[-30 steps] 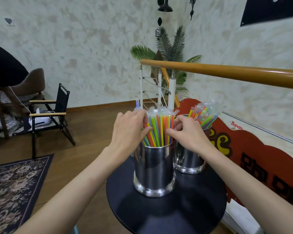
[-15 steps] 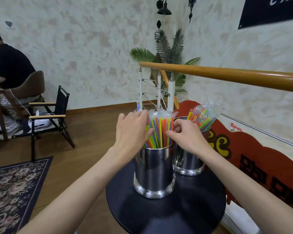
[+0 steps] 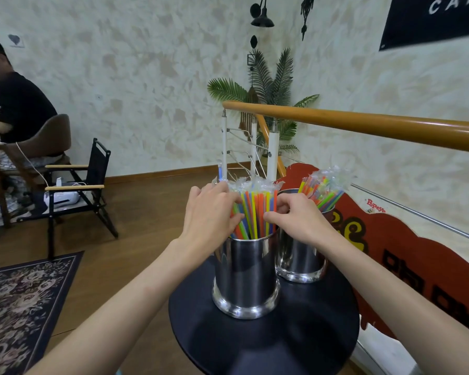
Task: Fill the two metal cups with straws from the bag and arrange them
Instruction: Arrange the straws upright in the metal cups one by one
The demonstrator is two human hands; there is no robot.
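Straws [image 3: 255, 212] upright in near cup [image 3: 245, 277], pinched by left hand [image 3: 210, 215] and right hand [image 3: 295, 220]; far cup [image 3: 299, 259] touching; surface [image 3: 295, 342] rim near

Between the earlier frames and the present one, little change is noted. The left hand [image 3: 210, 212] has been drawn slightly lower along the left side of the straws [image 3: 255, 212] in the near cup [image 3: 245, 277], its thumb now set against them. The right hand [image 3: 295, 219] has been curled tighter at the bundle's right side. A seated person [image 3: 19, 104] has been brought into view at far left.
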